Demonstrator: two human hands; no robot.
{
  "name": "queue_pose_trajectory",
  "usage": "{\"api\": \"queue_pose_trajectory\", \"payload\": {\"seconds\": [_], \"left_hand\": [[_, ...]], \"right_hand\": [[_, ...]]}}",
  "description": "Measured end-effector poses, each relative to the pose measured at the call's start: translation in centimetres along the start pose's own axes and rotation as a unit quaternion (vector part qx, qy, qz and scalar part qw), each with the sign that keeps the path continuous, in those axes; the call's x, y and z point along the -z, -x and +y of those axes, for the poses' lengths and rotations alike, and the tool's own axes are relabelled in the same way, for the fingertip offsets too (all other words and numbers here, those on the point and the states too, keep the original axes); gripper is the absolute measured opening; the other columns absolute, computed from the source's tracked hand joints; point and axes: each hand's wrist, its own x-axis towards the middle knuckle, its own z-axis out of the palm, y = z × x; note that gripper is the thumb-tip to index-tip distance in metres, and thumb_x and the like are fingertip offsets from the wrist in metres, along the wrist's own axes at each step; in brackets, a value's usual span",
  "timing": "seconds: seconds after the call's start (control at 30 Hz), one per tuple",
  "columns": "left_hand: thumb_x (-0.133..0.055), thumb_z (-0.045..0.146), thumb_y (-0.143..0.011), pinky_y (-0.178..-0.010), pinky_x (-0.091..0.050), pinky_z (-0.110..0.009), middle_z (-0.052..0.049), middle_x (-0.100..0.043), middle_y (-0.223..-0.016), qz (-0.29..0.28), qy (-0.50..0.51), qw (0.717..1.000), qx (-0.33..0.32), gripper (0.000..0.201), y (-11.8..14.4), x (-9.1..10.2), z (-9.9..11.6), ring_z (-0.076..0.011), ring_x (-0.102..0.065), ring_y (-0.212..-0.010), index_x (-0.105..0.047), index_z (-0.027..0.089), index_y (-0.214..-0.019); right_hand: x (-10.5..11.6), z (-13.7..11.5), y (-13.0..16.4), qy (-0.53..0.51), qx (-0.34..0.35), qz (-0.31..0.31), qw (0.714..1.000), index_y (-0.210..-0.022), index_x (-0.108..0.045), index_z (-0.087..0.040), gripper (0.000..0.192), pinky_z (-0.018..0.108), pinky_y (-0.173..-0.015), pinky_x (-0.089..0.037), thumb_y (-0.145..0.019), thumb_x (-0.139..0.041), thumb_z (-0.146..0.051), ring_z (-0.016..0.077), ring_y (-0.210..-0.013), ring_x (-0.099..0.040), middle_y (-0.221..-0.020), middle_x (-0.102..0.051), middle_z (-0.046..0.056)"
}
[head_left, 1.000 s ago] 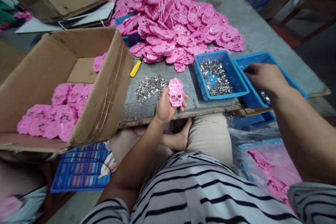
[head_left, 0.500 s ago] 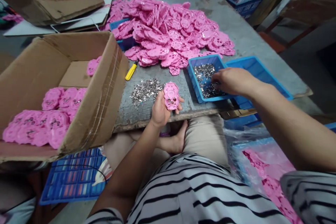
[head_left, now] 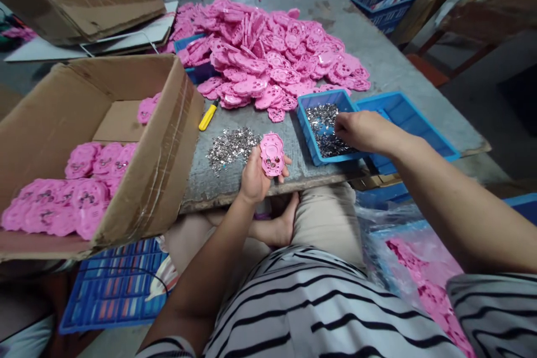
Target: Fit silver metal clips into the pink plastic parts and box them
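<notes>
My left hand (head_left: 254, 177) holds a pink plastic casing (head_left: 272, 152) by its edge near the table's front. Round metal pieces show in the lower part of that casing. My right hand (head_left: 364, 130) is closed over the small blue tray (head_left: 315, 158), which contains many tiny metal parts (head_left: 329, 144). Its fingertips are bent down and mostly hidden, so I cannot see whether a part is between them. Left of the held casing, a heap of small metal pieces (head_left: 231, 146) lies on the table.
A big pile of pink casings (head_left: 268, 56) covers the table's middle. A yellow-handled tool (head_left: 208, 116) lies beside the cardboard box (head_left: 168, 162), which contains several casings (head_left: 89, 201). Another blue tray (head_left: 409, 117) stands at the right, and a plastic-lined bin (head_left: 419, 268) is below.
My right hand has lifted slightly and drawn its fingers together above the small tray. The left hand still holds the casing; the view has shifted a little.
</notes>
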Motion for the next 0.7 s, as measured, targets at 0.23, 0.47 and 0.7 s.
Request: {"api": "queue_pose_trajectory", "payload": {"seconds": [0.23,0.47,0.7], "left_hand": [[-0.046,0.067,-0.08,-0.041,-0.039,-0.022,-0.006,-0.068,-0.071,-0.002,-0.011,1.0,-0.019,0.051,-0.3,0.0,-0.2,-0.0168,-0.064,-0.06,-0.052,0.018,-0.09],[-0.072,0.03,-0.067,-0.042,-0.041,-0.02,0.002,-0.065,-0.073,0.083,-0.019,0.994,-0.075,0.039,3.3,-1.2,-0.7,-0.0096,-0.057,-0.051,-0.046,0.019,-0.095],[-0.067,0.021,-0.072,-0.044,-0.043,-0.019,0.001,-0.065,-0.078,0.116,-0.035,0.991,-0.051,0.031,7.9,-2.7,-0.5,-0.0084,-0.058,-0.053,-0.046,0.019,-0.094]], "right_hand": [[-0.2,-0.8,2.2,-0.399,0.003,0.151,0.904,-0.076,-0.067,-0.02,0.009,0.027,-0.057,-0.042,-0.067,-0.066,-0.019,0.0148,-0.06,-0.056,-0.067,-0.065,0.001],[-1.6,-7.4,6.6,-0.717,0.053,0.114,0.686,-0.07,-0.069,-0.02,0.02,0.025,-0.053,-0.046,-0.056,-0.081,-0.029,0.0108,-0.057,-0.055,-0.063,-0.064,-0.002],[-3.2,-9.4,7.5,-0.741,0.053,0.056,0.667,-0.071,-0.072,-0.018,0.02,0.026,-0.057,-0.048,-0.058,-0.081,-0.03,0.0113,-0.059,-0.057,-0.065,-0.067,-0.001]]}}
